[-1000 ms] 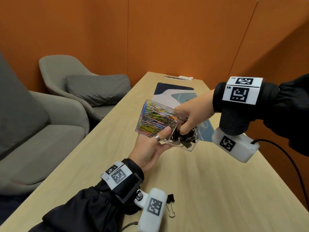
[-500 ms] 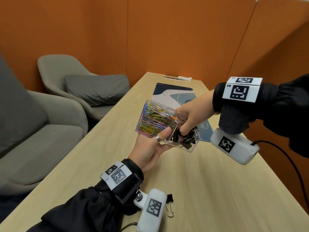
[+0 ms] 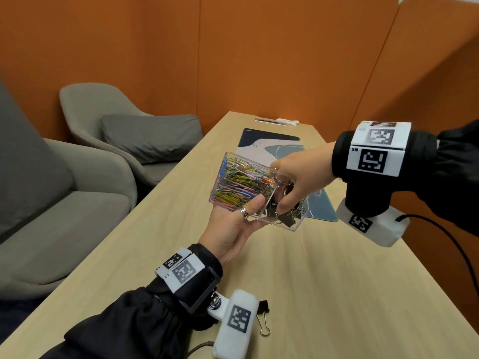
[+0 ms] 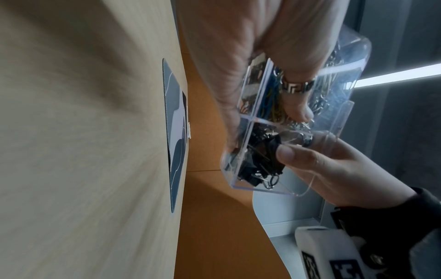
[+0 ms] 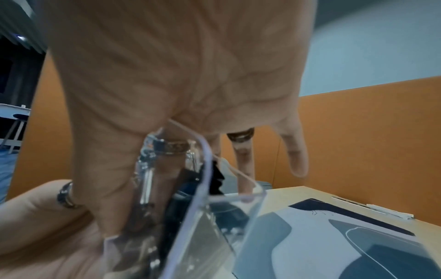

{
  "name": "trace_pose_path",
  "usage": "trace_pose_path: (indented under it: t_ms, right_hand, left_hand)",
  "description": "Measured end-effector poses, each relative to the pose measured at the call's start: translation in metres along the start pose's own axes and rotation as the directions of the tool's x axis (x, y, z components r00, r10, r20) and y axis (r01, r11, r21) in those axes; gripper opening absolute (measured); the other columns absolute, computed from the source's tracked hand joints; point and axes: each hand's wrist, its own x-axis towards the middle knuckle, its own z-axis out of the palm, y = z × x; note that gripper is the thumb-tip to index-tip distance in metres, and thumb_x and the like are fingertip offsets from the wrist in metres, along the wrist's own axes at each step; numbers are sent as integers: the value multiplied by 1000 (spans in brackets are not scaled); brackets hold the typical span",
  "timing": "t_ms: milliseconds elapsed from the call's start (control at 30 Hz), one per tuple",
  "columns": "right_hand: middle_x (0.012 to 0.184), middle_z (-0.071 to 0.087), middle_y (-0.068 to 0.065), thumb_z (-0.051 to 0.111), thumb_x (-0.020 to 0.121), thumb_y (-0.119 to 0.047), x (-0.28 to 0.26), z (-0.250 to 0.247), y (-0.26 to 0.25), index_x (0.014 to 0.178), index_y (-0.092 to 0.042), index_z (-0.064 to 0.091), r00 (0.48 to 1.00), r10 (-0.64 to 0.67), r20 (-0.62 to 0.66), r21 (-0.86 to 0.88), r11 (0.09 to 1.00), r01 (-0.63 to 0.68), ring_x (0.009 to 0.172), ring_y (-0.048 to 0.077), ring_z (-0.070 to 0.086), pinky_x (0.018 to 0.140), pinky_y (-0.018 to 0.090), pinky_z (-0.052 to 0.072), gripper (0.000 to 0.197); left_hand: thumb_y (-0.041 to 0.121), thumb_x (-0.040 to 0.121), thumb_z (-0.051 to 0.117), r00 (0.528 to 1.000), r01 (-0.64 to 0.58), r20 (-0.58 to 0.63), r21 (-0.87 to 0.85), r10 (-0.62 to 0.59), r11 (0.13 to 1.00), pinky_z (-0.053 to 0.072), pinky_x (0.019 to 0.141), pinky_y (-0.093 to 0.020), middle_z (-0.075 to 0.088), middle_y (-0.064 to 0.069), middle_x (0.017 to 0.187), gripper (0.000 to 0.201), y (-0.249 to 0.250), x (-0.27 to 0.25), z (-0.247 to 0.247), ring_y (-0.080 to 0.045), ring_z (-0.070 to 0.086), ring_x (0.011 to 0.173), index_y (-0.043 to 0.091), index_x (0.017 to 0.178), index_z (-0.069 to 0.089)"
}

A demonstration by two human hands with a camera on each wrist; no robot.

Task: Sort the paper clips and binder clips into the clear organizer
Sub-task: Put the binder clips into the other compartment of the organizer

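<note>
Head view. Clear organizer (image 3: pixel 282 224) held up above the wooden table (image 3: pixel 324 281), tilted. Left hand (image 3: pixel 230 229) grips it from below and the near side, thumb with a ring pressed on the near wall, fingers curled under. Far-left compartment packed with coloured paper clips (image 3: pixel 238 182); near-right compartment holds black binder clips (image 3: pixel 287 216). Right hand (image 3: pixel 298 177) comes in from the right, fingers bent down into the binder-clip compartment, tips among the clips; whether they pinch one I cannot tell. One loose binder clip (image 3: pixel 263 317) lies on the table near the left wrist, partly behind the wrist camera. Patterned desk mat (image 3: pixel 269 146) lies farther along the table; grey armchairs (image 3: pixel 103 141) to the left.

Left wrist view. The left hand (image 4: pixel 238 56) wraps the organizer (image 4: pixel 274 188) with its ringed thumb over a wall. The right hand (image 4: pixel 334 166) reaches in, one fingertip against the black binder clips (image 4: pixel 257 166). The mat (image 4: pixel 175 151) lies flat on the table (image 4: pixel 83 151).

Right wrist view. The right hand (image 5: pixel 179 75) fills the frame, index finger and thumb down inside the organizer (image 5: pixel 203 236), little finger (image 5: pixel 297 154) held clear outside. Grip blurred. Left hand (image 5: pixel 43 236) below, ring showing.
</note>
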Motion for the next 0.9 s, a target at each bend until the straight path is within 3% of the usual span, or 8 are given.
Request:
trace_pose_path:
  t_ms: [100,200,333,433,533,633,800,900]
  right_hand:
    - [110,65,2,65,80,-51,0,-1,-2,116,-16,59,1000,6,3,-22,1000,-6,91,18,56,73,24,44,51]
    - [113,66,7,64,82,-47,0,-2,-1,117,-12,59,1000,-13,21,6,1000,13,93,22,58,81,29,48,50]
    - [106,66,12,66,81,-44,2,0,3,110,-6,60,1000,-21,-4,78,997,22,78,16,49,70,27,45,48]
    - [110,66,14,68,78,-46,2,1,6,111,-4,59,1000,-9,-6,136,991,9,82,18,51,83,37,49,54]
    - [97,66,10,68,79,-46,2,3,7,105,-5,60,999,15,29,171,985,-19,76,16,49,71,29,45,49]
    - [88,63,7,65,81,-48,3,5,6,93,-11,60,998,41,55,167,985,-50,71,15,48,68,27,44,39]
    - [84,58,1,69,79,-43,0,0,7,84,-15,53,998,51,47,234,970,-61,74,17,51,77,34,50,32]
    - [94,62,7,69,79,-42,-4,-5,13,98,-8,57,997,64,45,276,958,-74,83,22,58,86,36,53,41]
  left_hand:
    - [1,75,60,1000,4,3,-4,-4,1000,54,81,-51,68,-11,108,39,0,0,0,-24,66,96,11,112,59]
    - [1,75,60,1000,4,4,-6,-4,1000,55,80,-51,69,-10,107,39,0,0,1,-23,66,94,12,112,59]
    - [1,75,60,1000,-3,2,-22,3,1000,56,77,-49,70,-8,104,39,0,1,0,-23,67,91,12,112,58]
    - [2,75,60,1000,0,-1,-21,0,1000,56,77,-50,69,-10,106,42,0,2,1,-23,67,92,10,115,57]
    - [1,74,61,1000,11,-4,-14,-11,1000,56,76,-49,68,-11,106,43,0,1,1,-24,67,90,9,117,56]
    - [1,75,61,1000,14,-9,-17,-14,1000,56,75,-49,66,-14,111,45,-1,1,1,-27,65,94,9,118,56]
    - [3,74,61,1000,4,0,-28,-4,1000,55,79,-52,69,-8,107,39,0,2,1,-23,65,96,14,112,59]
    - [2,74,61,1000,-6,-3,-28,6,1000,54,79,-54,68,-9,107,40,0,2,1,-24,65,95,13,112,59]
